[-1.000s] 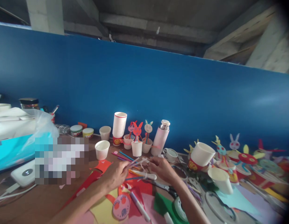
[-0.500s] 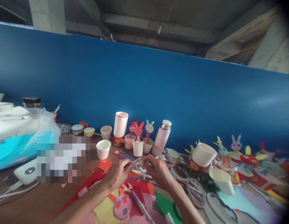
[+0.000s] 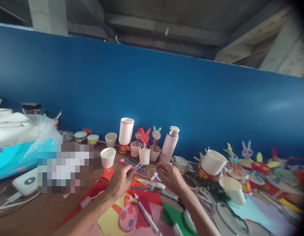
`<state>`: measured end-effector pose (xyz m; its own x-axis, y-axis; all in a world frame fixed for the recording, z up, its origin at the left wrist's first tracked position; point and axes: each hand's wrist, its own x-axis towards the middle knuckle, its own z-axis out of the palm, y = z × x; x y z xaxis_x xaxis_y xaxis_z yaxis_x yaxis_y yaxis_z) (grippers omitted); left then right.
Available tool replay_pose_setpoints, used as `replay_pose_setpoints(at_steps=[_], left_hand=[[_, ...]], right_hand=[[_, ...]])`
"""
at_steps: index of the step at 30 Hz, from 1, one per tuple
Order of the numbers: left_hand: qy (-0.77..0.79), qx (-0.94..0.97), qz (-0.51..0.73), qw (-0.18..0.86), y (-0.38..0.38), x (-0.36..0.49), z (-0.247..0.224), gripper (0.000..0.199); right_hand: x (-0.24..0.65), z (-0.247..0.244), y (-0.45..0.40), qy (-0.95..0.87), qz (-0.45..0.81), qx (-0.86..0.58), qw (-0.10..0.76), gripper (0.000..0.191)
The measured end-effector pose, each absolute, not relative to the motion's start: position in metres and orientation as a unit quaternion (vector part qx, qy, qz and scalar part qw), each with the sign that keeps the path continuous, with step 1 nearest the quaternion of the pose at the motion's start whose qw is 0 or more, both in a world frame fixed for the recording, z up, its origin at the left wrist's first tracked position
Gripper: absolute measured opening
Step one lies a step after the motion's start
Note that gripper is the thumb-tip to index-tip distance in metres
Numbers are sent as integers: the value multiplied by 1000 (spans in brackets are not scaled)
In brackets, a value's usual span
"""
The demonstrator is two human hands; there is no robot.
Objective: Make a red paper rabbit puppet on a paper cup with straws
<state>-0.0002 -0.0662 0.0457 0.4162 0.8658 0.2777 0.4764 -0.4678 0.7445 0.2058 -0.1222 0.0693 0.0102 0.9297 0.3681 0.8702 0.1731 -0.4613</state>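
Note:
My left hand (image 3: 122, 182) is closed in a pinch, with a thin pale strip (image 3: 138, 166) sticking out from its fingertips. My right hand (image 3: 169, 176) has its fingers pinched on a curled white strip (image 3: 156, 177); its exact kind is too small to tell. Below and between the hands lie coloured pencils (image 3: 139, 181) and scissors (image 3: 173, 196), partly hidden by the right forearm. A pink paper rabbit face (image 3: 128, 217) rests on yellow and red paper nearer me, beside a white-and-purple marker (image 3: 147, 216). Directly beyond the hands stands a paper cup (image 3: 144, 156) carrying a red rabbit face.
A stack of paper cups (image 3: 126, 131) and a pink thermos (image 3: 169, 144) stand by the blue partition (image 3: 152, 88). On the left are a single cup (image 3: 108, 158), a power bank (image 3: 28, 181) and a plastic bag (image 3: 47, 129). Several cup figures (image 3: 261, 167) crowd the right.
The hands have drawn apart, my left going left and my right slightly right. Pencils and scissors between them show more plainly. A pale strip now stands apart at each hand.

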Motion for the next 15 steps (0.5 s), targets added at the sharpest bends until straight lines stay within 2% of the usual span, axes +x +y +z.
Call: replay_pose_setpoints(at_steps=[6,15], left_hand=[[385,844,248,280,-73,-3,50,34],[386,894,157,163,-74,1,35,20]], right_hand=[[221,72,-121,-678,42,-650,340,19],[236,81,-125,-648,62,-647,398,20]])
